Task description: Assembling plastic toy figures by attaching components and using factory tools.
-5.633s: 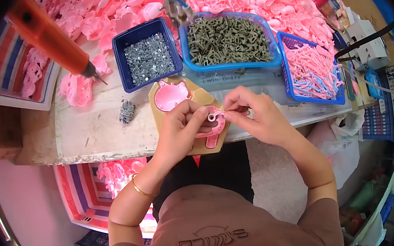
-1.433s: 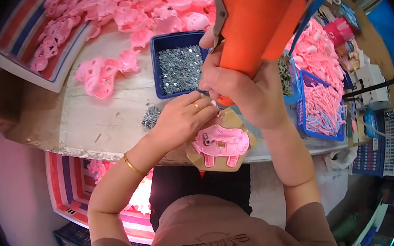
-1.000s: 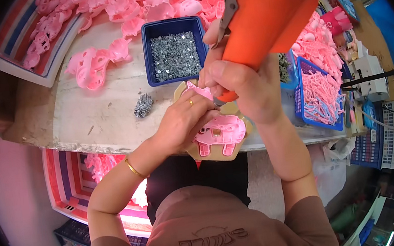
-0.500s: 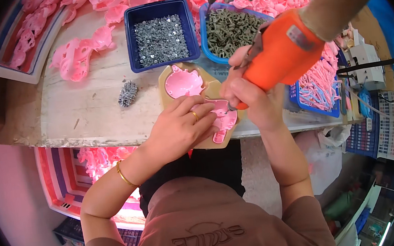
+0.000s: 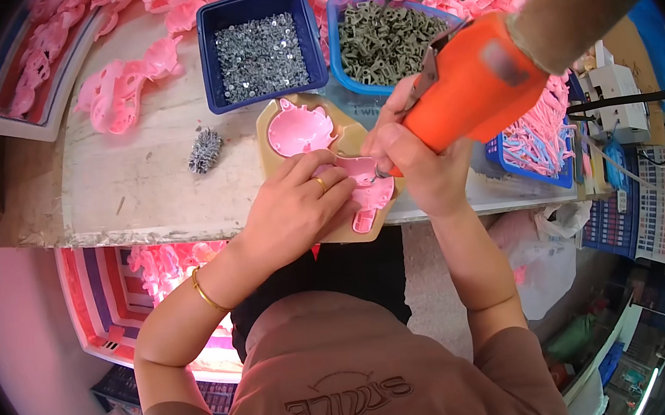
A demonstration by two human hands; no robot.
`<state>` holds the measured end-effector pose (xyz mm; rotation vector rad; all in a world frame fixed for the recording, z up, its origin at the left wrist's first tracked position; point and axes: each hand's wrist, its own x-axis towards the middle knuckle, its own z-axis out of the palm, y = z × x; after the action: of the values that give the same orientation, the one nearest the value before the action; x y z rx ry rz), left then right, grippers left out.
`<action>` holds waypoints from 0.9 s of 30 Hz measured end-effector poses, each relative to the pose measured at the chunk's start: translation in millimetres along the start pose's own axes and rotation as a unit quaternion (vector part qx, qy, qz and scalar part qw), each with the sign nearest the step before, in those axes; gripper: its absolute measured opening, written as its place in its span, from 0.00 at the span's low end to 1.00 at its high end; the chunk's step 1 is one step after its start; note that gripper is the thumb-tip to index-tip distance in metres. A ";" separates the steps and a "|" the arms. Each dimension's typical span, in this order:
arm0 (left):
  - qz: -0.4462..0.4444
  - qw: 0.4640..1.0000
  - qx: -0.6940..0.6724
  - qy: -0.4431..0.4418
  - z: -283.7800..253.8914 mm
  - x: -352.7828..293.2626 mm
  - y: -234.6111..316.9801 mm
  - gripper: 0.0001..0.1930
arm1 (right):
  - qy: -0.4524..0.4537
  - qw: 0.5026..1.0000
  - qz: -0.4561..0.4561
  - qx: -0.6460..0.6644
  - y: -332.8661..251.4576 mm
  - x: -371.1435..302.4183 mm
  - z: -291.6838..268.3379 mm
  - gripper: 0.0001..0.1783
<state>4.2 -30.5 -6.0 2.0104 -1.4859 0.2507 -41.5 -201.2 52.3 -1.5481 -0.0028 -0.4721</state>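
A tan moulded block lies at the table's front edge with pink plastic shells seated in its hollows. One is a round shell at its upper left. Over the longer pink shell at its lower right lies my left hand, its bent fingers holding that shell down. My right hand is wrapped round the lower end of an orange power screwdriver, which slants down from the upper right. Its metal tip meets the longer shell beside my left fingertips; whether a screw sits under it I cannot tell.
Behind the block stand a dark blue bin of small screws and a lighter blue bin of grey-green metal clips. A spiky screw cluster lies to the left. Right, a blue basket holds pink and blue strips. Pink parts heap behind.
The block and the bins sit slightly higher and further left in view. My hands stay at the longer shell, and the screwdriver tip remains on it.
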 end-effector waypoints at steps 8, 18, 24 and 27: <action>0.000 1.000 0.000 0.001 1.0 -1.5 1.3 0.10 | 0.039 0.999 0.001 0.011 4.1 -8.3 6.3 0.07; -0.015 0.998 -0.029 0.045 -13.4 -10.3 0.2 0.10 | -0.129 0.990 -0.046 0.012 -29.0 26.6 13.5 0.28; -0.088 0.994 -0.025 0.063 -14.9 -28.5 -2.2 0.15 | -0.090 0.983 -0.161 0.008 -55.3 47.9 39.1 0.24; -0.104 0.994 -0.019 0.029 -15.6 -35.2 4.6 0.20 | -0.050 0.971 -0.193 -0.135 -81.0 52.7 14.1 0.24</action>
<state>-9.1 5.7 -9.4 2.0893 -1.2259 0.1915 -13.2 -199.1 145.7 -1.8457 -0.3351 -0.7235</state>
